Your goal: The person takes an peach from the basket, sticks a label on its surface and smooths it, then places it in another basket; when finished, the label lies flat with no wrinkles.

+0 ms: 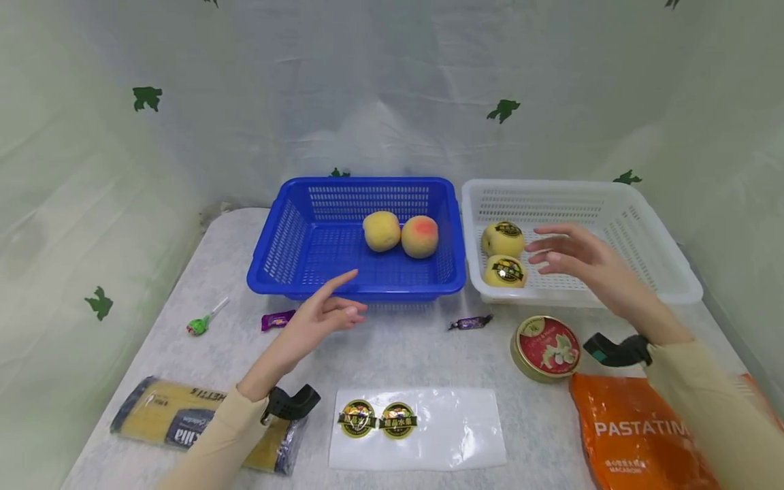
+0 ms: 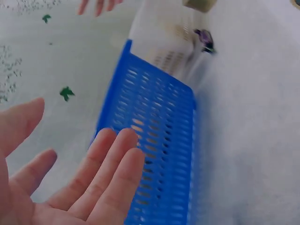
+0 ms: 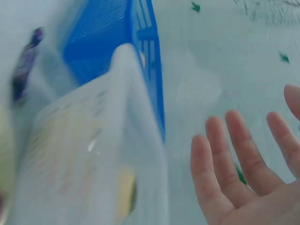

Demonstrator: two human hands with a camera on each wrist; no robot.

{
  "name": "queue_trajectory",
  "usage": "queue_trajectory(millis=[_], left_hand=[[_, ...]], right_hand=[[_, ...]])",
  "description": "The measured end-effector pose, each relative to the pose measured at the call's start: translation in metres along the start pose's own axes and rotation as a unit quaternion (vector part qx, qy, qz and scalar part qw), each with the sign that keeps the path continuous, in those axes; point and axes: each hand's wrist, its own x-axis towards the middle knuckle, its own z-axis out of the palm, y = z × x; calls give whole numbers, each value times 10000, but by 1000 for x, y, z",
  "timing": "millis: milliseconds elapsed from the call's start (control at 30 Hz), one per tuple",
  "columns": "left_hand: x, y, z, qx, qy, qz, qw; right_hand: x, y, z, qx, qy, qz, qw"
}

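My left hand (image 1: 318,318) hovers by the front rim of the blue basket (image 1: 355,288), its fingers loosely extended and holding nothing. Two peaches without stickers, one yellow (image 1: 381,231) and one with a red blush (image 1: 419,237), lie in that basket. Over the white basket (image 1: 667,272) hangs my right hand (image 1: 582,258), fingers relaxed and nothing in them. Just left of its fingertips sit two yellow peaches, a rear one (image 1: 495,241) and a front one (image 1: 497,273), each with a black-and-gold label. In both wrist views the hands look spread, and the baskets are blurred.
In front lie a white sticker sheet (image 1: 453,429) with two labels, a round red-lidded tin (image 1: 549,346), an orange pasta bag (image 1: 637,429) and a spaghetti pack (image 1: 165,408). A green lollipop (image 1: 198,326), a purple candy (image 1: 277,320) and a dark wrapped candy (image 1: 470,322) lie nearer the baskets.
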Motion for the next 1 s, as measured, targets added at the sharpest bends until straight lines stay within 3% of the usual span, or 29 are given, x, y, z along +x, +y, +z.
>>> queue_trajectory(millis=[300, 500, 700, 1000], left_hand=[[6, -22, -12, -348, 1038, -249, 9937], [11, -27, -10, -552, 1587, -296, 9853], [14, -31, -5, -247, 1872, -238, 9817], [10, -31, -3, -131, 1872, -66, 9822]], right_hand=[[108, -8, 51, 462, -605, 101, 9970], [159, -3, 81, 312, -797, 282, 9959], [186, 2, 102, -40, -897, 674, 9937], [198, 11, 121, 147, -1039, 1541, 9825]])
